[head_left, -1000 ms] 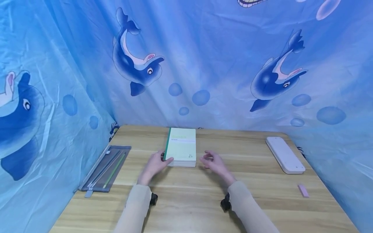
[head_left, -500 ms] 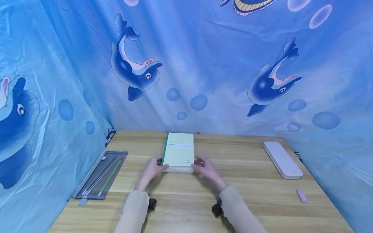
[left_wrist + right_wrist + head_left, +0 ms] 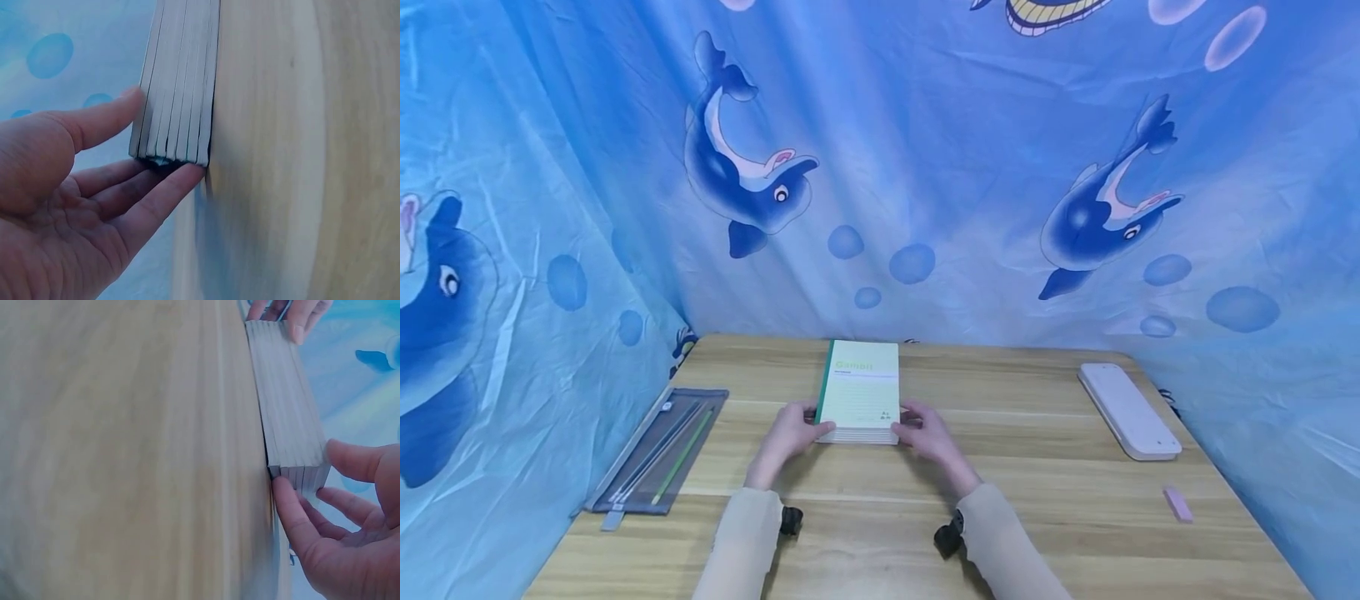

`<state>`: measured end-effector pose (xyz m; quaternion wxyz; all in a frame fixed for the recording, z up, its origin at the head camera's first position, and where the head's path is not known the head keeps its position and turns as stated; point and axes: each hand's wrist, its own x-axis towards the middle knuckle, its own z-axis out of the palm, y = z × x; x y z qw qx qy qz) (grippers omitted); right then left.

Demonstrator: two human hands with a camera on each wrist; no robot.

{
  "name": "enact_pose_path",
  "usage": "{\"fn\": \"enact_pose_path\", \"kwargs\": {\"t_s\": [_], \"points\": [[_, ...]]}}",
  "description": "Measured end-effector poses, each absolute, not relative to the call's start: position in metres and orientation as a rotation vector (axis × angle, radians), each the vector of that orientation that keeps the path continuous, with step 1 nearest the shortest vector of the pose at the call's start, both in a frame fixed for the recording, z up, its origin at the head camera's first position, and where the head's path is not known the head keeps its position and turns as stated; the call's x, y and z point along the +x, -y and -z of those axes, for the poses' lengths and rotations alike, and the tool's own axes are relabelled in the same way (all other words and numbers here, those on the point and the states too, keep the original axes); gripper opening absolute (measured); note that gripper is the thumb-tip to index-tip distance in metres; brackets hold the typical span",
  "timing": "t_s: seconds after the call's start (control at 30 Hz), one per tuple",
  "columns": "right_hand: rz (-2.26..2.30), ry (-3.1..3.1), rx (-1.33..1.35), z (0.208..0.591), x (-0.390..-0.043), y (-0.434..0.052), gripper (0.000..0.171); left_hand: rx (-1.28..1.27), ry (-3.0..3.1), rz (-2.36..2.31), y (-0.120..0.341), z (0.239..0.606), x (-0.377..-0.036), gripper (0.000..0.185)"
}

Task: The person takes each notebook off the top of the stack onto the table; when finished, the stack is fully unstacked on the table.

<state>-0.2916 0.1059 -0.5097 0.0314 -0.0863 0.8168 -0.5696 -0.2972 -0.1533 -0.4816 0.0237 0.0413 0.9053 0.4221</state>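
a: two hands on the stack of notebooks (image 3: 859, 392), mid table (image 3: 1045, 517), near the back edge.
b: left hand (image 3: 787, 435)?
a: at the near left corner, thumb on top cover, fingers (image 3: 156, 200) straight under the bottom edge. light pinch.
b: right hand (image 3: 931, 437)?
a: same at the near right corner, thumb up top, fingers (image 3: 294, 519) vs the side.
b: around it?
a: mesh pencil pouch (image 3: 658, 450) on the left, white case (image 3: 1129, 410) & pink eraser (image 3: 1177, 504) on the right, all well apart.

From above and behind our hands, the head view faces forward over the surface (image 3: 1045, 517). Each wrist view sits close beside its hand; all three share the notebook stack (image 3: 859, 392) between them.
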Motion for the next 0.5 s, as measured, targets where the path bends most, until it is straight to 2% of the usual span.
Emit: {"fn": "enact_pose_path", "kwargs": {"t_s": [0.27,0.5], "points": [[1.713,-2.506,-0.205,0.507,-0.292,-0.109,0.054,0.12,-2.8,-1.32,0.153,0.48,-0.298,0.033],[1.642,-2.526,-0.237,0.5,-0.294,-0.108,0.056,0.016,-2.78,-1.365,0.15,0.482,-0.298,0.032]]}}
